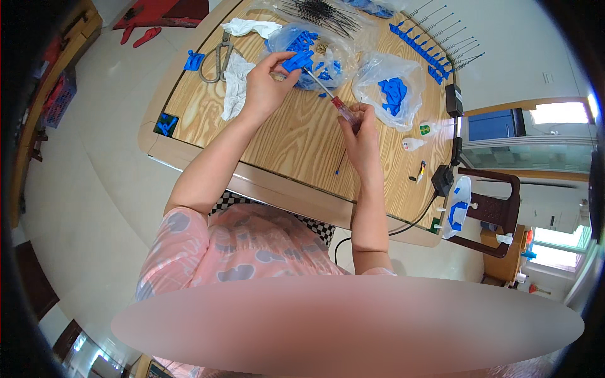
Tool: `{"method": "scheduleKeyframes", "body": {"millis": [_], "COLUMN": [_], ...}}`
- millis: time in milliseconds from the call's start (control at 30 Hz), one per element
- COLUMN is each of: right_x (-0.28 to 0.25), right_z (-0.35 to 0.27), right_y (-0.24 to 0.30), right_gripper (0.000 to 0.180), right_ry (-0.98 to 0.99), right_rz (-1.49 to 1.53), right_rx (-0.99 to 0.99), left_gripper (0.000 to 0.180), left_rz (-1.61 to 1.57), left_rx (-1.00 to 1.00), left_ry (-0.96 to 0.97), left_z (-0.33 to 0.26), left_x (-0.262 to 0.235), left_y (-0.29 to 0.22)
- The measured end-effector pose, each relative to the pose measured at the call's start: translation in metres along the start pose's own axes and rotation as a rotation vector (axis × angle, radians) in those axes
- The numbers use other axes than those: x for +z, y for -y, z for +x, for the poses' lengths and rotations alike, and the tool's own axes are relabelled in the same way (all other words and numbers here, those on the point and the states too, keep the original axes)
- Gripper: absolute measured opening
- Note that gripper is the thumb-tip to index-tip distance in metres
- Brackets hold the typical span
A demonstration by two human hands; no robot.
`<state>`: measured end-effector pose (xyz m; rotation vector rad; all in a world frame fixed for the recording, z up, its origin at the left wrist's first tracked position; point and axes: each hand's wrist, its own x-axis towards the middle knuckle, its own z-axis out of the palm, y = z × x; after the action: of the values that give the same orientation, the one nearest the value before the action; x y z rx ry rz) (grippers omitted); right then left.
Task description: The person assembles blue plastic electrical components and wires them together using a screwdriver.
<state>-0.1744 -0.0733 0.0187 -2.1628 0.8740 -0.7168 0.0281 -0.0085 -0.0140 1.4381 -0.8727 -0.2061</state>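
My left hand (pixel 267 89) pinches a small blue piece (pixel 297 61), which looks like soft foam or rubber. My right hand (pixel 363 140) is wrapped round the red and clear handle of a screwdriver (pixel 343 111). Its metal shaft slants up and left, with the tip at the blue piece; whether it is inside the piece is hidden. Below the right hand shows a thin dark rod with a blue end (pixel 338 169); I cannot tell if the hand holds it. Just beyond both hands, an open clear plastic bag (pixel 344 49) contains more blue pieces.
Scissors (pixel 218 62) and white cloths (pixel 235 88) lie at the left. Thin black wires (pixel 321 16) are heaped at the back. A second bag (pixel 368 82), wires in a blue-pieced row (pixel 421 50), white bottles (pixel 413 144) and a black adapter (pixel 443 179) occupy the right.
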Motion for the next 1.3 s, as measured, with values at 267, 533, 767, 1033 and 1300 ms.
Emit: {"method": "scheduleKeyframes", "body": {"millis": [267, 533, 767, 1033, 1300], "right_x": [-0.002, -0.003, -0.001, 0.001, -0.005], "right_z": [-0.001, -0.001, 0.002, 0.003, 0.000], "right_y": [0.005, 0.010, -0.003, -0.006, 0.001], "right_gripper": [0.025, 0.026, 0.027, 0.030, 0.034], "right_ry": [0.030, 0.038, 0.031, 0.050, 0.087], "right_rz": [-0.046, -0.049, -0.013, -0.064, -0.058], "right_rx": [0.049, 0.033, -0.070, -0.064, -0.025], "left_gripper": [0.032, 0.033, 0.034, 0.032, 0.033], "left_rz": [0.000, 0.049, 0.008, 0.028, 0.000], "left_rx": [-0.007, 0.055, 0.047, 0.054, 0.041], "left_ry": [0.005, -0.020, -0.024, -0.017, -0.025], "left_z": [-0.001, -0.001, 0.000, -0.001, -0.001], "left_x": [-0.001, -0.001, -0.001, -0.001, -0.001], "left_y": [-0.002, -0.005, -0.002, -0.007, -0.008]}}
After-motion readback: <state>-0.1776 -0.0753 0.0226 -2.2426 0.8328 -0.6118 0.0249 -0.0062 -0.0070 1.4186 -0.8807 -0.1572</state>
